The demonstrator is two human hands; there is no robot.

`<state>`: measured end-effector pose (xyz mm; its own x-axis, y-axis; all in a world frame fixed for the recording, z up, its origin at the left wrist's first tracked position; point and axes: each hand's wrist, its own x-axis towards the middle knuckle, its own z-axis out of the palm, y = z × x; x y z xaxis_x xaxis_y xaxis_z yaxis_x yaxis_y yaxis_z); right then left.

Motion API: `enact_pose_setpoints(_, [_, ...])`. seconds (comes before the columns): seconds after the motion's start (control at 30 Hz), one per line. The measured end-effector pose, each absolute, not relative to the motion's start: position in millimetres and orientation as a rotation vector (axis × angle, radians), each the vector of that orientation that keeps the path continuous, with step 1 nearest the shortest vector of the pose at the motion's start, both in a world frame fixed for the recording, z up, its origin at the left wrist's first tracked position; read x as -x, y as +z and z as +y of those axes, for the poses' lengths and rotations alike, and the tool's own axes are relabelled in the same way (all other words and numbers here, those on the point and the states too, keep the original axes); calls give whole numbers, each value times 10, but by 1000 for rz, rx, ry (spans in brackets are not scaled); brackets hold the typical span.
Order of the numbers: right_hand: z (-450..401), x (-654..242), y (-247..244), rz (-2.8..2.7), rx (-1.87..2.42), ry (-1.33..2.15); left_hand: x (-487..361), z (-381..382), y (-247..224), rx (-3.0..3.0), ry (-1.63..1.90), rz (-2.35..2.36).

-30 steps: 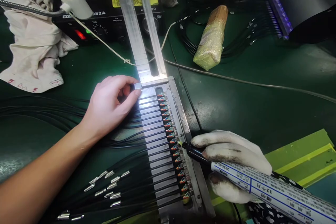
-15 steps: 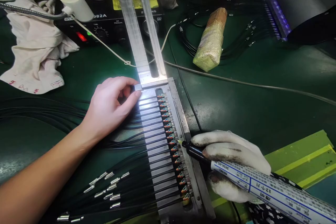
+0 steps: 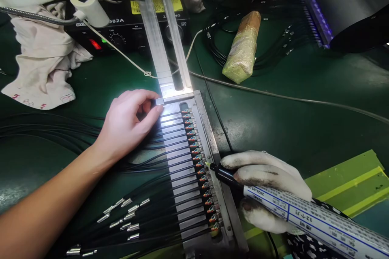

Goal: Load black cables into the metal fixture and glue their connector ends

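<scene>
My bare left hand (image 3: 129, 119) pinches the end of a metal crossbar (image 3: 174, 98) on the long metal jig (image 3: 178, 174) between thumb and forefinger. In my gloved right hand (image 3: 270, 182) is a printed white glue tube (image 3: 316, 212) with a black front end and a thin, pale tip. That tip rests over the row of small connectors, close to or touching one near the middle; which, I cannot tell. Several black cables (image 3: 188, 194) lie side by side across the jig, their ends showing exposed coloured wires (image 3: 200, 164) at the metal connectors.
Loose cables with metal plugs (image 3: 133, 226) lie at lower left. Behind stand a black control box (image 3: 121, 36) and a white cylindrical lamp (image 3: 89, 8). A wrapped block (image 3: 243, 48) sits beyond the jig, a purple-lit device (image 3: 322, 24) at upper right, a yellow-green board (image 3: 349, 182) at right.
The view has shifted very slightly. Both hands and the glue tube stay at nearly the same places along the jig.
</scene>
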<state>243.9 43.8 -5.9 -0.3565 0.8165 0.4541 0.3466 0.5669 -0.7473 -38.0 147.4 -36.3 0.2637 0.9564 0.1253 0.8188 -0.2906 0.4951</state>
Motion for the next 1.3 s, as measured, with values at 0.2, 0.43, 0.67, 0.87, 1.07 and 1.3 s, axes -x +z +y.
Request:
enact_pose_setpoints(0.2, [385,-2468,-84,-1957,890,659,377,1473,-365,-2203,591,1623])
enact_pose_setpoints(0.43, [368,-2441,-100,-1959,910,691,378,1476,-376,-2217,602,1618])
enact_pose_setpoints(0.67, [376,-2443,-111,-1917,900,721,386,1474,-379,-2217,610,1610])
enact_pose_setpoints(0.87, [254,-2494,-83,-1872,906,667,386,1469,-379,-2210,614,1603])
enact_pose_setpoints(1.07, [243,-2444,-78,-1984,926,616,383,1471,-379,-2221,615,1599])
enact_pose_setpoints(1.3, [277,-2415,-103,-1939,934,629,378,1472,-377,-2220,610,1593])
